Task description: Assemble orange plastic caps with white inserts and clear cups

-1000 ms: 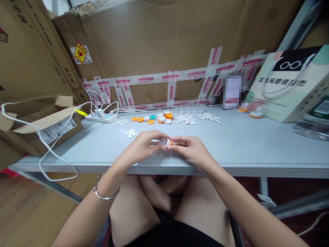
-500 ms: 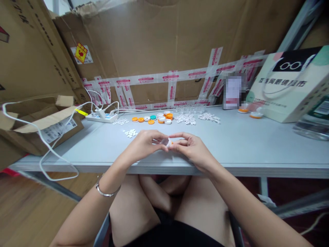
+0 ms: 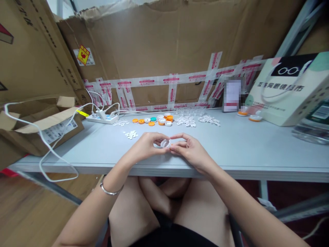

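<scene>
Clear plastic with a white rim: small round cup (image 3: 165, 143) above the near part of a grey table (image 3: 231, 147), centre of the clock face for all places below. At nine o'clock, left hand (image 3: 147, 142) in a curved grip on the cup, thumb low and fingers high. At three o'clock, right hand (image 3: 191, 147) with index finger stretched toward the rim, thumb and bent fingers closed about a sliver of orange part (image 3: 171, 145). Impossible to tell from this angle: orange part joined to the cup or separate from it.

Latest change: a turn of the cup's round face toward the viewer, with near-total loss of the orange, plain to see a second ago, behind the right fingertips. Probable meaning for the work: adjustment between both hands, with attention at the meeting of clear and orange parts; no setting down as yet.

Surroundings: between nine and ten, small white discs (image 3: 131, 134); from ten to twelve, round caps (image 3: 153, 119) in orange, white and teal; between one and two, loose white pieces (image 3: 185, 121), with transparent cups (image 3: 190, 110) behind.
</scene>
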`<state>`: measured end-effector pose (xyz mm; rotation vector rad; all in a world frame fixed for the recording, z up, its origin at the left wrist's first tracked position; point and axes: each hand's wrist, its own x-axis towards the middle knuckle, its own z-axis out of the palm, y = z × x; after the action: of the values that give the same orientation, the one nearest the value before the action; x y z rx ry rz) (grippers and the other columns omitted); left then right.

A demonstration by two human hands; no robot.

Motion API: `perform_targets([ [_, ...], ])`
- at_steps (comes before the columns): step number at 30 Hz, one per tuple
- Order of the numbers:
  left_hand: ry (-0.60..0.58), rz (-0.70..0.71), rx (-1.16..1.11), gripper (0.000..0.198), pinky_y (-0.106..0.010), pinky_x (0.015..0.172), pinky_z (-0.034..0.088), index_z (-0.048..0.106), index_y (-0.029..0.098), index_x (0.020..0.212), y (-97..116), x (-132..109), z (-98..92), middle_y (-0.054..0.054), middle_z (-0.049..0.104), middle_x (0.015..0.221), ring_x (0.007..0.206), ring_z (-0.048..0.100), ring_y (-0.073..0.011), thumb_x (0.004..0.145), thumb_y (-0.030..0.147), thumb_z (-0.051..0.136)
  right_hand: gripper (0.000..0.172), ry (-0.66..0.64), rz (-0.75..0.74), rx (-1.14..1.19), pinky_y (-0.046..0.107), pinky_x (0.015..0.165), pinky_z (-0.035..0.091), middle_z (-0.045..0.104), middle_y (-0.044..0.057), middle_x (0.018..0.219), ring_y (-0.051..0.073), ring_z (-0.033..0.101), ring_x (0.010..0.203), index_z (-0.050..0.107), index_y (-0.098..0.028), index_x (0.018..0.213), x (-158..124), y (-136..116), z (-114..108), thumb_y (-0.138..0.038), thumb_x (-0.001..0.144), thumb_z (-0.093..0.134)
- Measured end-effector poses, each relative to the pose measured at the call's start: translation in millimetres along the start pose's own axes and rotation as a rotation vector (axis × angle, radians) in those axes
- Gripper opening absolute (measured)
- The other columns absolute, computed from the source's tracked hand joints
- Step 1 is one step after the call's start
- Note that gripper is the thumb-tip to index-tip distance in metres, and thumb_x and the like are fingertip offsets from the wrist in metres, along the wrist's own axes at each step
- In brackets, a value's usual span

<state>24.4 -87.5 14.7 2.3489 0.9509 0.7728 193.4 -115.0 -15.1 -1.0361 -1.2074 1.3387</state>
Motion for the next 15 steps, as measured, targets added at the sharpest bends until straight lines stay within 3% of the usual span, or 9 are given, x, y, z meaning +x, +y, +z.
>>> perform_targets([
  [5,-0.005,-0.026,0.044,0.021,-0.022,0.069,0.048,0.068,0.014,0.089,-2.4,-0.7,3.1,-0.002,0.069,0.081,0.071,0.061,-0.0138,0.073,0.026,0.060,0.031,-0.029,-0.007,-0.181,0.029,0.070,0.051,0.069,-0.002,0.064,0.015,0.066,0.066,0.052,-0.019,0.094,0.5,-0.5,3.1,-0.016,0.066,0.065],
  [8,0.038,-0.042,0.158,0.019,-0.023,0.068,0.045,0.069,0.016,0.085,-6.2,-0.7,3.5,-0.003,0.069,0.080,0.071,0.060,-0.0151,0.072,0.025,0.059,0.025,0.005,-0.091,-0.392,0.031,0.073,0.049,0.071,0.003,0.075,0.017,0.066,0.073,0.057,-0.019,0.094,6.8,-6.8,-13.6,-0.020,0.069,0.062],
  [12,0.091,-0.054,0.290,0.016,-0.025,0.066,0.043,0.069,0.017,0.081,-12.8,-0.8,5.3,-0.004,0.067,0.080,0.068,0.059,-0.0158,0.070,0.021,0.058,0.017,0.295,-0.214,-0.696,0.030,0.072,0.045,0.069,0.007,0.082,0.017,0.064,0.073,0.063,-0.017,0.088,32.4,-26.6,-76.9,-0.025,0.073,0.059],
  [15,0.093,-0.033,0.291,0.021,-0.025,0.068,0.043,0.069,0.018,0.088,-15.8,-1.4,9.0,-0.005,0.066,0.083,0.068,0.058,-0.0153,0.072,0.019,0.055,0.016,0.564,-0.205,-0.986,0.029,0.067,0.040,0.068,0.011,0.082,0.015,0.058,0.067,0.065,-0.014,0.085,55.8,-43.8,-133.7,-0.022,0.075,0.056],
])
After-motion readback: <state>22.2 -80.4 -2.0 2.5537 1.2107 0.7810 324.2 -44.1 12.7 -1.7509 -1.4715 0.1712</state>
